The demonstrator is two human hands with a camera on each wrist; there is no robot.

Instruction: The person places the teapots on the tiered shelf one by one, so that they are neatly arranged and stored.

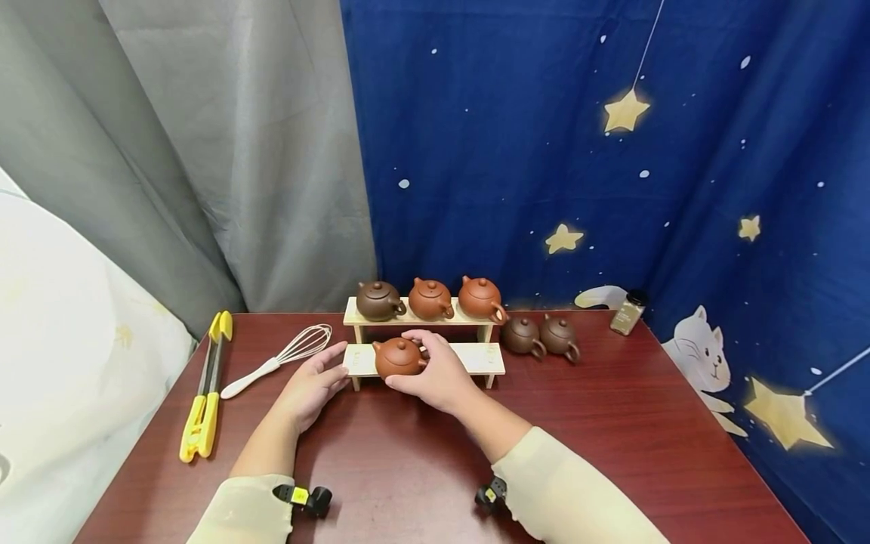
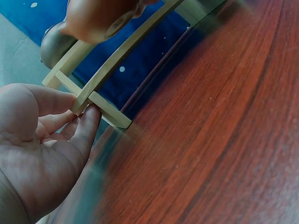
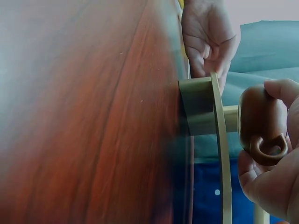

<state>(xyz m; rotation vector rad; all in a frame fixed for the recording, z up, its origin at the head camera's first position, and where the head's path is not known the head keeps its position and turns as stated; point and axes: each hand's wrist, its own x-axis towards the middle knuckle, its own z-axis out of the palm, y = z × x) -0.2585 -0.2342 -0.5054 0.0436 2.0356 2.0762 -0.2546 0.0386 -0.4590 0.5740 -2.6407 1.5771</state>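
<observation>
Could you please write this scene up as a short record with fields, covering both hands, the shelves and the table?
Left hand: pinches the left end of the lower shelf
Right hand: grips a held teapot, reddish-brown, just above the lower shelf
Upper shelf: from left, one dark teapot, two orange-brown teapots
Table, right of shelves: two more dark teapots; farther right, a jar
Table, left of shelves: white whisk, yellow-handled tongs
</observation>
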